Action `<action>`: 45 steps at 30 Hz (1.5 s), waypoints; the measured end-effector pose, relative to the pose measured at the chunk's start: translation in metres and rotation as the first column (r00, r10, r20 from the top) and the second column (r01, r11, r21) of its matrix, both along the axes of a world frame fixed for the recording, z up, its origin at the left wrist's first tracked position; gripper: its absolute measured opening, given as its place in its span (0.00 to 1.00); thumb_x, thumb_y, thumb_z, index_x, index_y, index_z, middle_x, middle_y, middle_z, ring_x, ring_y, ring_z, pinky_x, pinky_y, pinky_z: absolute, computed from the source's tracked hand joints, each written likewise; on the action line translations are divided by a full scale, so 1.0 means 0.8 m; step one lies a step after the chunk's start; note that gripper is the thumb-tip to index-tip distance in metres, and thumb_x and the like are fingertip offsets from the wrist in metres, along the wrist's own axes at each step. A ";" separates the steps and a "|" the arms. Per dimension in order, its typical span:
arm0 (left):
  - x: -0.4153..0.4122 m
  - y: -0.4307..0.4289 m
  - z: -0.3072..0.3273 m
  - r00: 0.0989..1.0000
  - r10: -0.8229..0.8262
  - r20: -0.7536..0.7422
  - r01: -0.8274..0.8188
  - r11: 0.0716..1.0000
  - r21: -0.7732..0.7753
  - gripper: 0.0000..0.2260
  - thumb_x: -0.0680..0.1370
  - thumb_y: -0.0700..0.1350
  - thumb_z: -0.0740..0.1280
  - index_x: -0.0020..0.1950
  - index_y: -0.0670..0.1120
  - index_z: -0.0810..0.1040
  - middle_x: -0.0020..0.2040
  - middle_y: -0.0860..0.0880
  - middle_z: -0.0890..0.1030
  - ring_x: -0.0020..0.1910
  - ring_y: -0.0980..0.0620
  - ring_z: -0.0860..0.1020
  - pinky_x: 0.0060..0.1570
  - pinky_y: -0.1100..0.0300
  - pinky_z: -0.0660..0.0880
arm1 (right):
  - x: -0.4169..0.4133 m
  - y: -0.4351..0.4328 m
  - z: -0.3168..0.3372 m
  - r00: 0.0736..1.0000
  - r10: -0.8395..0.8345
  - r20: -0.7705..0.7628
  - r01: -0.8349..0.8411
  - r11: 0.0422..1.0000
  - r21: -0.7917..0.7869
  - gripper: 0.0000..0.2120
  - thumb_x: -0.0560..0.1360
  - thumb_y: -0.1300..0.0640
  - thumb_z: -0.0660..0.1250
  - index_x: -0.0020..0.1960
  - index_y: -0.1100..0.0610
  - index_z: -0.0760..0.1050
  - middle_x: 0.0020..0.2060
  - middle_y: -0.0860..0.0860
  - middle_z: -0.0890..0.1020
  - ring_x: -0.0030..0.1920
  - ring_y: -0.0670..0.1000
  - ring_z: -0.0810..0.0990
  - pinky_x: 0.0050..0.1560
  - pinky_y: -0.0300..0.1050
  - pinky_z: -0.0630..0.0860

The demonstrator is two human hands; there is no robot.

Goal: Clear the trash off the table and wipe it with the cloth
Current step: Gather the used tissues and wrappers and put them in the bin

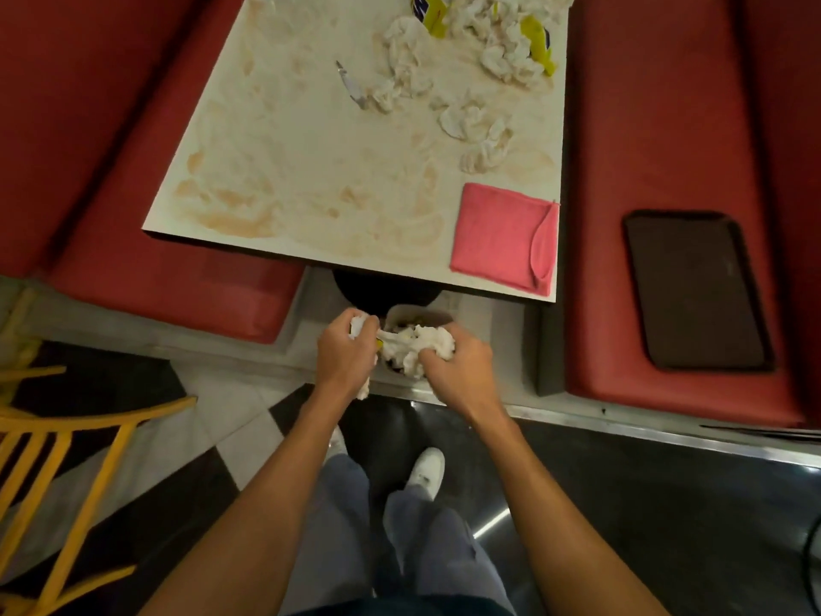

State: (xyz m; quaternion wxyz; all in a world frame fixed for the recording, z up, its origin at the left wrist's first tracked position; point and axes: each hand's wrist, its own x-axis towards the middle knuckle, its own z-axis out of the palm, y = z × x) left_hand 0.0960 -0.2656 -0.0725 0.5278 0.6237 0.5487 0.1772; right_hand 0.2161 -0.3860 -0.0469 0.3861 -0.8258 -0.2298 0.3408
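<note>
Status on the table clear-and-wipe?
Early. Left hand and right hand grip crumpled napkins over the bin, which already holds some trash. Left to do: loose napkins, yellow wrappers and a utensil on the smeared table; pink cloth lies folded, unused.

Crumpled paper napkins [471, 122], smeared matt table [284, 140]

Location type: fast-food restaurant, booth seating. Indicators — red padded benches [644, 126] flanking pedestal table [311, 171]; brown serving tray [697, 291] on one bench; yellow chair [66, 437]; black-and-white floor tiles [209, 393]; crumpled napkins [475, 122], yellow wrappers [537, 42] on tabletop.
</note>
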 end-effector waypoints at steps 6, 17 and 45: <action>0.009 -0.002 -0.077 0.987 -0.053 -0.153 0.028 0.986 -0.166 0.07 0.84 0.47 0.65 0.48 0.49 0.80 0.43 0.49 0.81 0.43 0.50 0.79 0.40 0.57 0.70 | 0.007 -0.018 -0.078 0.998 -0.041 -0.047 0.036 0.996 -0.087 0.09 0.77 0.57 0.71 0.56 0.56 0.79 0.47 0.51 0.84 0.46 0.50 0.83 0.47 0.44 0.81; 0.085 0.057 -0.232 0.882 -0.290 -0.372 0.243 0.955 -0.169 0.11 0.86 0.46 0.59 0.58 0.43 0.79 0.58 0.41 0.81 0.57 0.39 0.78 0.54 0.52 0.73 | 0.060 0.017 -0.213 0.988 -0.155 -0.011 0.151 0.975 -0.160 0.09 0.77 0.59 0.71 0.57 0.57 0.80 0.48 0.52 0.84 0.46 0.51 0.82 0.49 0.40 0.78; 0.153 0.056 -0.529 0.734 -0.614 -0.291 0.597 0.787 -0.155 0.21 0.83 0.51 0.67 0.76 0.50 0.73 0.70 0.50 0.77 0.71 0.46 0.75 0.67 0.56 0.69 | 0.141 0.041 -0.521 0.983 -0.150 0.103 0.168 0.966 -0.198 0.21 0.77 0.50 0.74 0.66 0.57 0.76 0.58 0.56 0.82 0.57 0.57 0.81 0.57 0.49 0.79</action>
